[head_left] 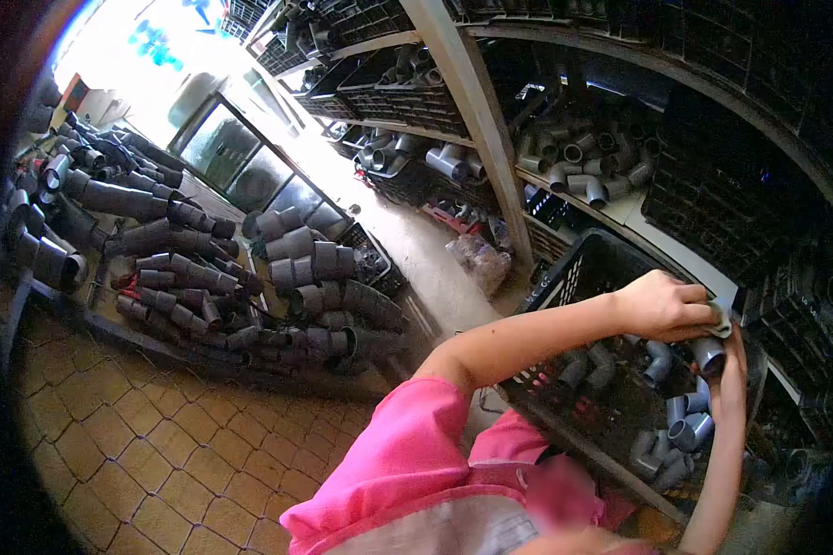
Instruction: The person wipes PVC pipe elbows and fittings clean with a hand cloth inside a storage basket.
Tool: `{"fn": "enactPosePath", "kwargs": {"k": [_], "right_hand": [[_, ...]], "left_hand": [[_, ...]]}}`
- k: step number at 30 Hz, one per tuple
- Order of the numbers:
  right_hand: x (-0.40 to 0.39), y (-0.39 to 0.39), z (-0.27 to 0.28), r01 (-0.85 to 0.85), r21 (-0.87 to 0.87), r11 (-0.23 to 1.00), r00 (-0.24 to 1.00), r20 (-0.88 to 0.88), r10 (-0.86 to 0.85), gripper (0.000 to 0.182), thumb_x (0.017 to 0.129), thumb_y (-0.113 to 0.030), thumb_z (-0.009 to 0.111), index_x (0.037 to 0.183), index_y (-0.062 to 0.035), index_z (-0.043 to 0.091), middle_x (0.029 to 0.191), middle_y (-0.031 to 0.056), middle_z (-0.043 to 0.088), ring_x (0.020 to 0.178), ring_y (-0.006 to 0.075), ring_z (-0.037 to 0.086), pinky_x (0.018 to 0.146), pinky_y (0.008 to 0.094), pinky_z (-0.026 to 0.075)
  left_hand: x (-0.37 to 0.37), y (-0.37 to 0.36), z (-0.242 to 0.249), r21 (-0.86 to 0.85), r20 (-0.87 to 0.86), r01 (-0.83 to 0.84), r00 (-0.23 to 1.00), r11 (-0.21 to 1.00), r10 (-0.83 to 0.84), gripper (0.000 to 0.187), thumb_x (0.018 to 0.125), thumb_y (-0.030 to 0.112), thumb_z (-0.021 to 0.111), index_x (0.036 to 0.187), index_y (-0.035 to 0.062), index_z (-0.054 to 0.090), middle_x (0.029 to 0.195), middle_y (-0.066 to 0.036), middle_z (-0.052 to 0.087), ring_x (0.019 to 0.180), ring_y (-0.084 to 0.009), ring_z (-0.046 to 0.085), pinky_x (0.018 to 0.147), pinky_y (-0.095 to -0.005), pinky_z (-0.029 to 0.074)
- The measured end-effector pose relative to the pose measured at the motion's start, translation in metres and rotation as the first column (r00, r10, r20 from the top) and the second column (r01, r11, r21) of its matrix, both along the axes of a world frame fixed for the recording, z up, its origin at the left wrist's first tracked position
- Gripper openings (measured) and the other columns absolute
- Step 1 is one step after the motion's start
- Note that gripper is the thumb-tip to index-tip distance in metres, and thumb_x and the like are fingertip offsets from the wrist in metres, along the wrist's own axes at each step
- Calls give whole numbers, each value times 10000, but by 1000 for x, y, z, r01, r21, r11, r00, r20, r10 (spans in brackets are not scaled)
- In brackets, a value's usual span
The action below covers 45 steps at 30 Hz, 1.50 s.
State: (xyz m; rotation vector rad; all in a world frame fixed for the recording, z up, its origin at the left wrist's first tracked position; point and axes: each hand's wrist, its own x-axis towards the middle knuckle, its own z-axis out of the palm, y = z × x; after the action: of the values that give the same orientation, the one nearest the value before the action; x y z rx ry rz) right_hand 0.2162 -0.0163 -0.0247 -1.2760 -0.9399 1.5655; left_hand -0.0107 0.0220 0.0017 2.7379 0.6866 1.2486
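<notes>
Over a black crate (574, 268), my left hand (666, 305) has its fingers closed on a pale greenish cloth (720, 321). Just below the cloth is a grey pipe fitting (709, 355), its round opening facing down. My right hand (733, 356) reaches up from the lower right and is wrapped round the fitting's right side, its fingers partly hidden. The cloth touches or nearly touches the fitting's top. Inside the crate lie several loose grey elbows and tees, among them an elbow (657, 363) and a tee (690, 431).
Shelves behind hold more grey fittings (592, 166) and stacked black crates (713, 185). A metal post (477, 102) stands mid-view. At the left, many dark fittings (315, 268) are piled beyond a wire mesh (185, 444). A clear plastic bag (481, 262) lies on the floor.
</notes>
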Motion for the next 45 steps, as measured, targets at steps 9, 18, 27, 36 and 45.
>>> {"fn": "enactPosePath", "kwargs": {"k": [9, 18, 27, 36, 45], "right_hand": [[-7, -2, -9, 21, 178, 984, 999, -46, -13, 540, 998, -344, 527, 1462, -119, 369, 1382, 75, 480, 1170, 187, 547, 812, 342, 553], [-17, -4, 10, 100, 33, 994, 993, -67, -98, 551, 983, -406, 516, 1452, -157, 369, 1355, 73, 483, 1228, 198, 494, 937, 344, 465], [-21, -6, 10, -98, 24, 995, 954, -283, 100, 580, 987, -502, 459, 1402, -97, 449, 1368, 38, 496, 1251, 174, 471, 1071, 328, 336], [-14, 5, -2, 155, 57, 986, 988, -24, -154, 536, 963, -450, 547, 1351, -84, 489, 1262, 50, 542, 1125, 178, 544, 953, 343, 441], [-17, 5, 0, 142, -69, 987, 982, -116, -150, 493, 946, -433, 596, 1311, -120, 488, 1242, 32, 551, 1098, 153, 557, 892, 340, 475]], "left_hand": [[-6, -1, 6, -89, 53, -12, 998, 996, 17, 283, 786, 251, 697, 1046, 167, 626, 803, -71, 573, 643, -300, 617, 528, -419, 502], [-4, -7, -2, -56, -70, 11, 997, 998, -15, 345, 747, 264, 705, 1067, 171, 619, 796, -71, 555, 631, -294, 613, 532, -426, 494], [-4, -15, 5, -134, 34, -72, 996, 988, 77, 280, 836, 224, 652, 1105, 161, 605, 844, -85, 544, 633, -303, 613, 539, -425, 518], [-2, -13, -3, -147, -3, 3, 1000, 989, -3, 260, 814, 244, 664, 1050, 150, 604, 802, -81, 567, 605, -319, 603, 509, -427, 499], [1, -11, -11, -44, -75, -14, 997, 999, 10, 240, 799, 262, 667, 996, 150, 588, 773, -78, 537, 598, -292, 602, 515, -423, 495]]}}
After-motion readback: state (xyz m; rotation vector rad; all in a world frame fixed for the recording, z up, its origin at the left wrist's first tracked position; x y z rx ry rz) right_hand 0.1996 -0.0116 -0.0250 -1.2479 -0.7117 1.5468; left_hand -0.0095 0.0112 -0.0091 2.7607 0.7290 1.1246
